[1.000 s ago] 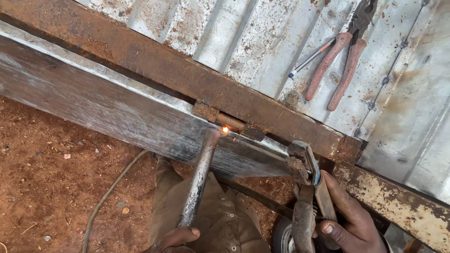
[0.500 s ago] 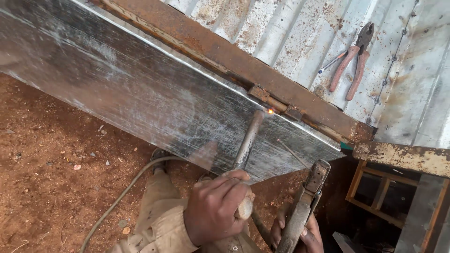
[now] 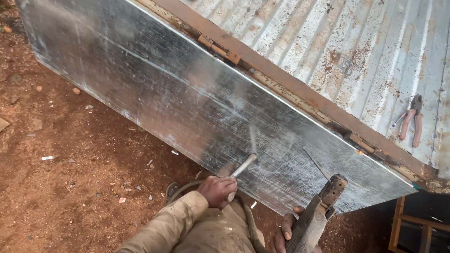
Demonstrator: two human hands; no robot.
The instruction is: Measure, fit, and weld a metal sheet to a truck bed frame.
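Reddish dirt ground [image 3: 70,178] spreads out with open room to the left of a large scuffed, shiny sheet-metal panel [image 3: 187,103], which leans along a rusty steel frame bar [image 3: 300,89] before corrugated metal sheeting [image 3: 365,42]. Red-handled pliers [image 3: 410,122] lie on that sheeting. The left hand [image 3: 216,191] is closed around a blurred metal hammer handle [image 3: 241,166] against the panel; the right hand [image 3: 286,232] grips a worn electrode holder [image 3: 316,215], its thin rod [image 3: 315,164] pointing at the panel's upper edge.
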